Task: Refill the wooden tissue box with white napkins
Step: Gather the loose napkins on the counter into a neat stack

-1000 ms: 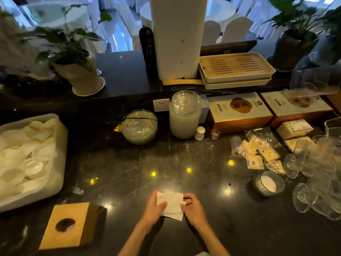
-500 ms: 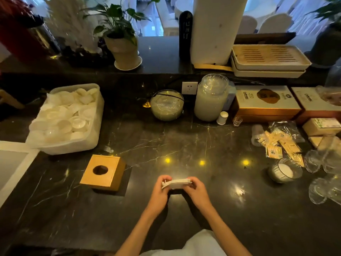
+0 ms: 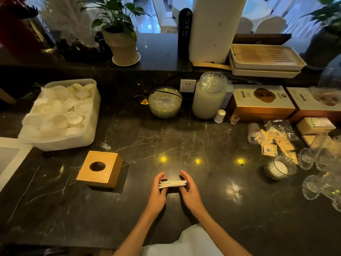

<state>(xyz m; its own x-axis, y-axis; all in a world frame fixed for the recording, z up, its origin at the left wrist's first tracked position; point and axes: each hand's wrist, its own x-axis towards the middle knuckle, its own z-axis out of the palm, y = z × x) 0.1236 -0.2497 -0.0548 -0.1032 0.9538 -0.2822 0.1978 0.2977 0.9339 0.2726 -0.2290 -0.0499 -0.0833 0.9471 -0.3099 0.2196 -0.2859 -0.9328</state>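
Nearest the camera, the left hand [image 3: 159, 189] and the right hand [image 3: 188, 188] are cupping a small stack of white napkins [image 3: 172, 183] from either side, fingers curled around its short ends and holding it level just above the dark marble counter [image 3: 184, 228]. A moment ago the stack was being held up with its flat face toward the camera; it is now lying flat and edge-on, its layers looking squared up, which suggests the person is tidying it so that it will load cleanly. The wooden tissue box [image 3: 100, 169] is sitting to the left of the hands, near but apart, its round top hole dark and showing no napkin, so the refill is apparently yet to begin. Farther back, a white tub of cups [image 3: 60, 115] is resting at the left, with a glass jar [image 3: 209, 97] and a wall socket [image 3: 187, 85] beyond. The printed boxes [image 3: 262, 102] at the right are carrying labels too small and blurred to read.
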